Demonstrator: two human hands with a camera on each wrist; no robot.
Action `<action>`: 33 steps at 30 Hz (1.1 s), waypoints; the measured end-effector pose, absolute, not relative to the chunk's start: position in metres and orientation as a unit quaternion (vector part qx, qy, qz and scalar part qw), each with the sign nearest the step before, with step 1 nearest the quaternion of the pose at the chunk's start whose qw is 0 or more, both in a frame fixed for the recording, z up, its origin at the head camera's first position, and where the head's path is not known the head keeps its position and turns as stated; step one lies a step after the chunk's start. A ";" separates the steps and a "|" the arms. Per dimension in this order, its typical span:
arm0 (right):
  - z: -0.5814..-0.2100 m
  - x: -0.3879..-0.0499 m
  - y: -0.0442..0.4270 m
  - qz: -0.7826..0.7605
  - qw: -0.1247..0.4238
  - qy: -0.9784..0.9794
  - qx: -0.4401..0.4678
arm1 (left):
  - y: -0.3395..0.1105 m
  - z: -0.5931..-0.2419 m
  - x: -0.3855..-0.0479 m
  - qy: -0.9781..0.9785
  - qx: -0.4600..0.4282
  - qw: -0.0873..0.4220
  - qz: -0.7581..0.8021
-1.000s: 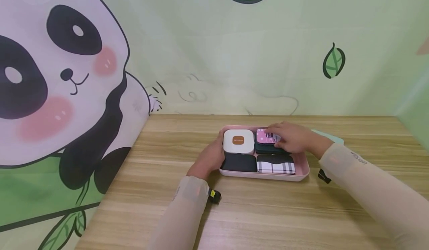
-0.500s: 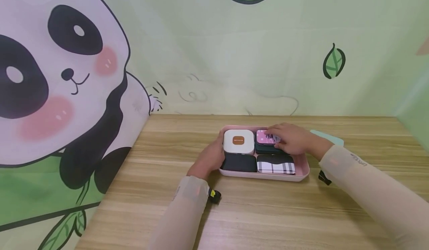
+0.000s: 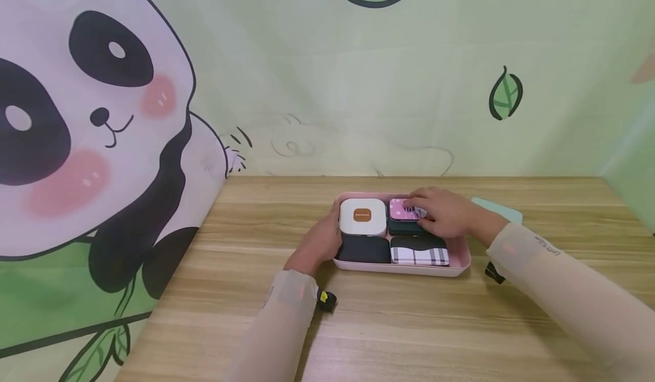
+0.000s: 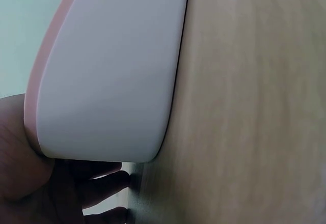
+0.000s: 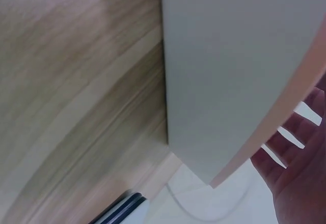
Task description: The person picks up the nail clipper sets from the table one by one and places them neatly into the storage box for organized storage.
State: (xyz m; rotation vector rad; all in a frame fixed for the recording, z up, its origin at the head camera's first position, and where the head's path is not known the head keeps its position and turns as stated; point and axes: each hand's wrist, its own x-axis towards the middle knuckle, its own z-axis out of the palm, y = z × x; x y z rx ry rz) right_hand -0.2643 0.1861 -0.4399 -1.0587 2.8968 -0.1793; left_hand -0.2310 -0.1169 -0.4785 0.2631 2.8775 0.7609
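A shallow pink tray holds several small cases. My left hand grips its left end, with the thumb by the rim; in the left wrist view the fingers reach past the tray's pale wall. At the back right, my right hand holds a small pink patterned tin between fingers and thumb, partly covering it. The tin lies on a dark green case. In the right wrist view the tray wall hides the fingertips of this hand.
Also in the tray are a white box with a brown label, a black pouch and a plaid wallet. A mint-green flat case lies on the wooden table behind my right wrist. A panda-print cloth hangs behind.
The head view has shifted very slightly. Both hands, the tray and the pink tin keep their places.
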 end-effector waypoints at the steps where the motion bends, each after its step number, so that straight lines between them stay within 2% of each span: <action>1: -0.439 -0.264 0.186 -0.059 0.024 0.937 -0.344 | -0.117 -0.478 -0.231 0.961 0.087 0.076 0.252; 11: -0.430 -0.256 0.188 -0.095 -0.006 0.929 -0.357 | -0.116 -0.479 -0.231 0.962 0.080 0.066 0.254; 20: -0.430 -0.251 0.193 -0.095 -0.008 0.931 -0.351 | -0.119 -0.478 -0.229 0.948 0.073 0.069 0.303; 33: -0.414 -0.239 0.195 -0.122 -0.038 0.925 -0.359 | -0.127 -0.476 -0.231 0.952 0.090 0.028 0.291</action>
